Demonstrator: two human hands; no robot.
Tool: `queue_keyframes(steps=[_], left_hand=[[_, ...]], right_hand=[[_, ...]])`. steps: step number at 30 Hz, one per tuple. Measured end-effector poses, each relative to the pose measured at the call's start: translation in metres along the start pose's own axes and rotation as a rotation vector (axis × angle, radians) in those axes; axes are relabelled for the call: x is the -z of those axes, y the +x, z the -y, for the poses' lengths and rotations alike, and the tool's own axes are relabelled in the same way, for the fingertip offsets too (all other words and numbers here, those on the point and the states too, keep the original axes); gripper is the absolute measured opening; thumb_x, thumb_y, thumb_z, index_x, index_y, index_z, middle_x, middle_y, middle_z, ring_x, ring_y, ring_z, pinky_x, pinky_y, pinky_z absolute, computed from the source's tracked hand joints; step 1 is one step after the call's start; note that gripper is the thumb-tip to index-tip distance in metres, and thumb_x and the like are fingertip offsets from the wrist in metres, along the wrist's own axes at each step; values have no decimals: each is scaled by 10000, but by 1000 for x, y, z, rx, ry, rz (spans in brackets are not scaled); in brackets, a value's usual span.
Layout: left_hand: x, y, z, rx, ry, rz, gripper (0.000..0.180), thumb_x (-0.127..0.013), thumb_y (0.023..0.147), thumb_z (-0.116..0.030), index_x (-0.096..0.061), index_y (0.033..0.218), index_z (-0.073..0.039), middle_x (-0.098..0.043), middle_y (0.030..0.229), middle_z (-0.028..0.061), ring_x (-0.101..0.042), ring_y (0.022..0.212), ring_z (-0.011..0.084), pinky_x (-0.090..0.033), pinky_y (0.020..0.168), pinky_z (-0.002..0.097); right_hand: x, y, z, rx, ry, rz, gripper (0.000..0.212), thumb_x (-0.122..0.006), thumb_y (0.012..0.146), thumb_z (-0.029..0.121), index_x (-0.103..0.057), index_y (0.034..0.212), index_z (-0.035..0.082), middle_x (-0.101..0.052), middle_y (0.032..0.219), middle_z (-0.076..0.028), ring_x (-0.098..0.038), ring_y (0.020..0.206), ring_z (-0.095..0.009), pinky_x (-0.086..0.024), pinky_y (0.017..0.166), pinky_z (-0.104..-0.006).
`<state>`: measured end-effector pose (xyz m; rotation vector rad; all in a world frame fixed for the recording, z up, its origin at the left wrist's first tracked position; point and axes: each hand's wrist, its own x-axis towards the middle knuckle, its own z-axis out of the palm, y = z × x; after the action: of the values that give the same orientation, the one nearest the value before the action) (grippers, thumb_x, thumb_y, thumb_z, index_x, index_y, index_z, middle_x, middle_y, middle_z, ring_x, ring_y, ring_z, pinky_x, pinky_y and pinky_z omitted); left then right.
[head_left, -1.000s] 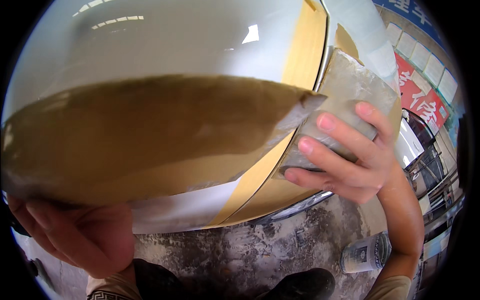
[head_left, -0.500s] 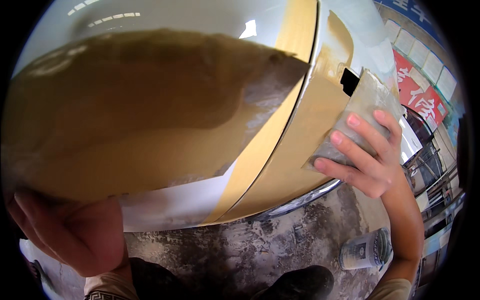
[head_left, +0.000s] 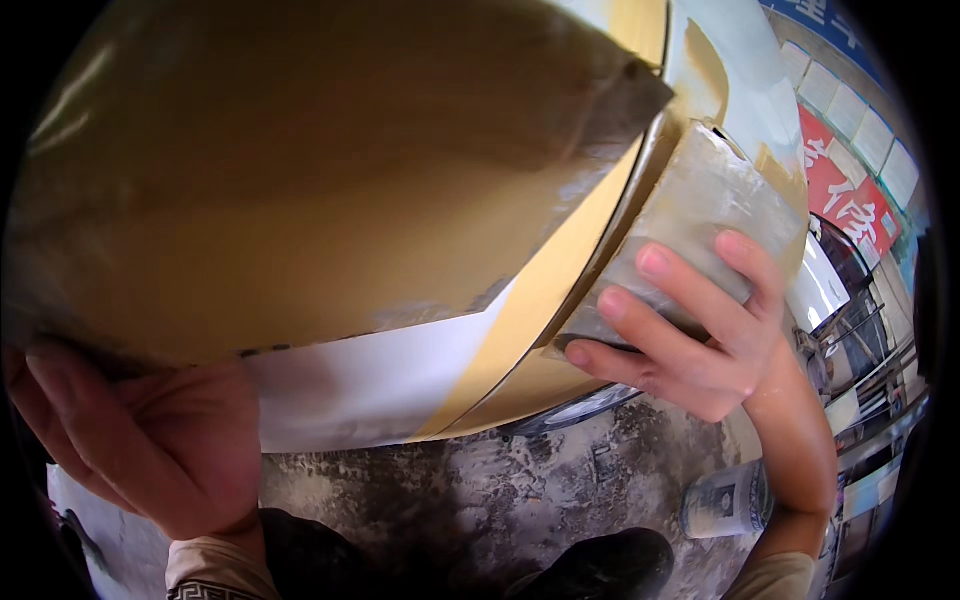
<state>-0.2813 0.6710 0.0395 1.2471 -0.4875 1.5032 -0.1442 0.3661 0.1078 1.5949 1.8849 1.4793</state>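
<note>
My left hand (head_left: 160,430), at the lower left, grips the near edge of a wide putty board (head_left: 330,180). Brown-tan putty coats most of the board, which hangs close to my view and hides part of the car behind it. My right hand (head_left: 690,340) holds a flat grey putty spreader (head_left: 690,210), with its fingers spread over the face and the thumb out of sight. The spreader lies against a curved car body panel (head_left: 500,390) beside the dark seam. Tan putty covers the panel on both sides of that seam.
A labelled bucket (head_left: 725,500) stands on the stained concrete floor (head_left: 520,480) below my right forearm. My dark shoes (head_left: 610,565) are at the bottom. On the right are a red banner (head_left: 845,180), pinned sheets (head_left: 850,105) and metal racks (head_left: 870,330).
My right hand has swept the spreader left and slightly down toward the seam, now covering most of the dark opening. The board has shifted up and to the right.
</note>
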Motion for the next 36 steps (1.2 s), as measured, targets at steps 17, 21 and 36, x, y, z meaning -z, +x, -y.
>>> queue_keyframes(steps=[17, 21, 36], left_hand=[[-7, 2, 4, -22, 33, 19, 368, -433, 1033, -93, -407, 1393, -21, -493, 1380, 198, -503, 1283, 317, -488, 1042, 446], [-13, 2, 1, -17, 20, 15, 364, -436, 1033, -93, -412, 1388, -18, -500, 1374, 199, -508, 1279, 317, -493, 1038, 446], [-19, 13, -5, 2, -344, 179, 335, -440, 1023, -56, -416, 1358, -55, -515, 1379, 164, -502, 1277, 277, -444, 1067, 439]], right_hand=[[-1, -31, -11, 32, -23, 58, 333, -826, 736, 370, -756, 1047, 271, -625, 1212, 15, -597, 1150, -292, -405, 1032, -556], [9, -48, -13, -56, -32, 41, 235, -833, 750, 282, -777, 971, 227, -667, 1110, 19, -654, 1075, -280, -447, 994, -522], [70, -57, 14, -154, -82, 197, 293, -772, 781, 210, -726, 1064, 270, -617, 1181, -43, -592, 1140, -324, -419, 965, -575]])
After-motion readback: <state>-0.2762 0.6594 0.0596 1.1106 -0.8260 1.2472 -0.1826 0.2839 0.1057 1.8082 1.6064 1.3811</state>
